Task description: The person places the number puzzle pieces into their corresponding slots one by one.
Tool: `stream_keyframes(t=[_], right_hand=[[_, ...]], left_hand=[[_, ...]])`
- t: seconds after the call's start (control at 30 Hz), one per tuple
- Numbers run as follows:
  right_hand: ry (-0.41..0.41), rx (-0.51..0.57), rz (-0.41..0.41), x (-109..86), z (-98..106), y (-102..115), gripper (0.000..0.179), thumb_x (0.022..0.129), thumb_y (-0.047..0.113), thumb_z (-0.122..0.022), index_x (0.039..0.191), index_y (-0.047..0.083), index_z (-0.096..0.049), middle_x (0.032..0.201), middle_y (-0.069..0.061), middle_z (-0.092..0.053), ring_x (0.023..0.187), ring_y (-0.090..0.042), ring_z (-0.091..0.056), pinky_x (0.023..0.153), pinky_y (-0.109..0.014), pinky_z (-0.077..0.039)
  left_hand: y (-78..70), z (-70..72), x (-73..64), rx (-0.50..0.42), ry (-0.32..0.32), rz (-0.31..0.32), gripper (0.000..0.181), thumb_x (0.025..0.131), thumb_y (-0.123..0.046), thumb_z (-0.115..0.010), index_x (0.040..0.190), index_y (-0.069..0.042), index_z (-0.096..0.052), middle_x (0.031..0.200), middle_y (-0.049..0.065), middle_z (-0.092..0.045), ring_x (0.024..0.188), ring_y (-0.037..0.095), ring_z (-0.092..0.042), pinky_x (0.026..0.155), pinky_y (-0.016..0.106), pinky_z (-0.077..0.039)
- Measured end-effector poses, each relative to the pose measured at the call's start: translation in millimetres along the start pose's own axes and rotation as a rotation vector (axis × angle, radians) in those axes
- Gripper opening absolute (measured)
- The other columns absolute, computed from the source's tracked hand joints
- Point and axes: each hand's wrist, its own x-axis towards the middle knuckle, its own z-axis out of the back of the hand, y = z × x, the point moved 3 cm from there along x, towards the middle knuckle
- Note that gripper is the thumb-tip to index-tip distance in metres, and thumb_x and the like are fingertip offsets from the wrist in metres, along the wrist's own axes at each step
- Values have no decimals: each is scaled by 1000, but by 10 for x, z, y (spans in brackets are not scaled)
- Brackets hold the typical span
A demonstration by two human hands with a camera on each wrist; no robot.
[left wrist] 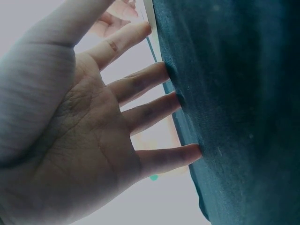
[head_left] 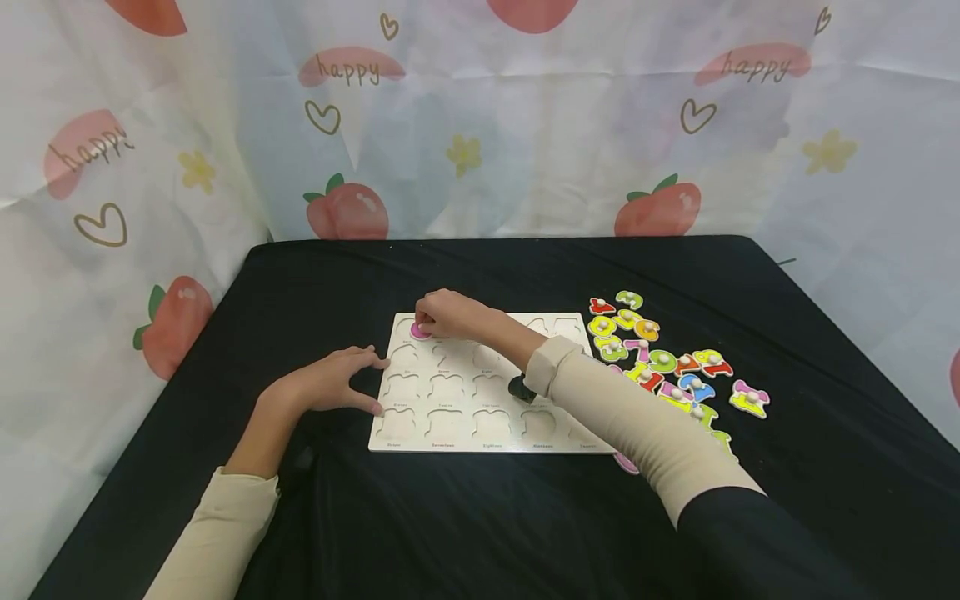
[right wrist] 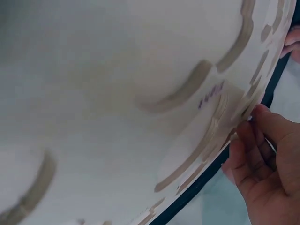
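A pale wooden number puzzle board (head_left: 467, 419) with rows of cut-out recesses lies on the black table. My right hand (head_left: 453, 315) reaches across it to the far left corner and pinches a pink puzzle piece (head_left: 420, 332) over the first recess. Most of that piece is hidden by the fingers. In the right wrist view the thumb and fingertips of my right hand (right wrist: 262, 159) meet close over the board (right wrist: 117, 61). At the board's left edge, my left hand (head_left: 330, 382) rests with fingers spread, thumb and index fingertips touching the rim. The left palm (left wrist: 89, 126) holds nothing.
Several colourful number pieces with knobs (head_left: 602, 326) lie scattered to the right of the board, some partly under my right sleeve (head_left: 637, 417). A patterned cloth (head_left: 465, 200) hangs behind and beside the black table (head_left: 480, 517).
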Motion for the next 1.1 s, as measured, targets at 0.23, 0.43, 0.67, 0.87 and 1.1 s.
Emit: stream_keyframes(t=[0.23, 0.43, 0.67, 0.87, 1.1], right_hand=[[-42, -43, -25, 99, -41, 87, 13, 93, 14, -60, 100, 6, -69, 90, -3, -62, 78, -13, -54, 70, -19, -46], [-76, -80, -69, 184, -76, 163, 16, 95, 12, -56, 101, 8, -70, 93, -3, -64, 77, -13, -55, 69, -19, -47], [-55, -113, -88, 214, -62, 213, 16, 95, 11, -56, 103, 9, -69, 95, -3, -63, 78, -13, -55, 68, -20, -47], [-32, -108, -89, 215, -54, 211, 15, 95, 10, -55, 104, 8, -67, 95, -4, -62, 78, -13, -54, 67, -18, -45], [-2, -118, -86, 204, -41, 191, 15, 95, 10, -55, 103, 8, -67, 94, -4, -62, 79, -13, -55, 70, -19, -47]], left_hand=[[3, 4, 2, 5, -8, -2, 77, 75, -43, -76, 135, -3, -49, 146, 26, -30, 135, 43, -23, 103, 58, -27], [1, 15, -17, 13, -13, 6, 77, 74, -43, -77, 135, -4, -49, 146, 27, -31, 134, 43, -24, 102, 58, -29], [24, 20, -15, 22, -7, 5, 79, 75, -46, -75, 136, -5, -49, 146, 26, -30, 134, 43, -23, 102, 59, -27], [18, 20, -10, 19, -7, 3, 79, 75, -46, -75, 136, -5, -48, 146, 27, -29, 134, 44, -23, 102, 61, -26], [6, -11, 9, 16, -2, 5, 79, 75, -47, -75, 137, -6, -48, 147, 26, -29, 135, 43, -22, 102, 60, -26]])
